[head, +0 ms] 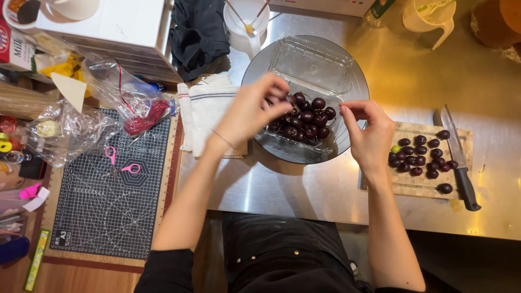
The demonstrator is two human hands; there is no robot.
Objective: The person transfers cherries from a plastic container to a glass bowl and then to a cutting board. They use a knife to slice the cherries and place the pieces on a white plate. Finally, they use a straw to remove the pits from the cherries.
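Observation:
A clear plastic clamshell box [312, 70] lies open inside a round metal bowl [355, 95], with several dark cherries [309, 116] in its near half. My left hand [252, 111] reaches into the pile, fingertips pinched on a cherry at its left edge. My right hand [369, 133] hovers at the bowl's right rim, thumb and forefinger pinched together; whether they hold something small I cannot tell. To the right, a wooden cutting board [423, 184] carries several more cherries [420, 157] and one green one [396, 148].
A black-handled knife [458, 157] lies along the board's right side. A folded white towel [203, 108] sits left of the bowl. Further left are a dark cutting mat [108, 201], pink scissors [120, 163], plastic bags [125, 92]. A white jug [245, 24] stands behind the bowl.

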